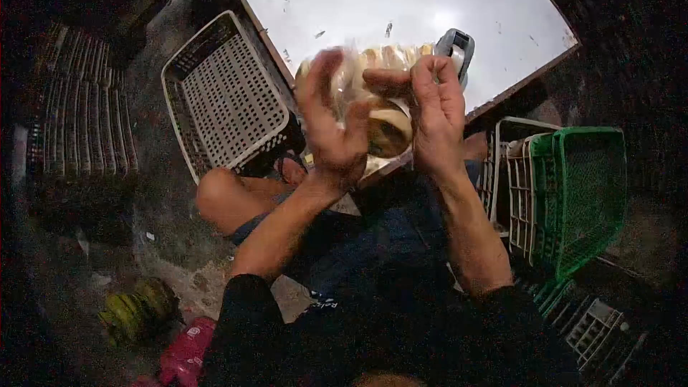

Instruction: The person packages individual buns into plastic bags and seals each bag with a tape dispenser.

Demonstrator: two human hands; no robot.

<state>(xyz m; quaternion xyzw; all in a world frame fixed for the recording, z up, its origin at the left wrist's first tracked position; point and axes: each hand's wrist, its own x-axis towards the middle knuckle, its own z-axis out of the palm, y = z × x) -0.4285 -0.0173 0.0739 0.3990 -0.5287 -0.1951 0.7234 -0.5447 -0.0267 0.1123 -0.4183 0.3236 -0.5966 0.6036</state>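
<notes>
We see a dark floor (pixel 168 233) and a white desk (pixel 401 7) with dark scuffs. A grey basket (pixel 229 93) stands left, a green basket (pixel 591 201) right. Our left grip (pixel 332 140) is blurry and spread; we can't tell if our right grip (pixel 438 125) pinches anything. Bagged food (pixel 395 120) shows between them, at the desk's near edge. White letters (pixel 324 305) on dark cloth look too small to read.

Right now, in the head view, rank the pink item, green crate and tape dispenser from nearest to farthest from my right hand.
From your right hand:
1. Tape dispenser, just beyond it on the tabletop.
2. Green crate, off to the right.
3. Pink item, at the lower left.
</notes>
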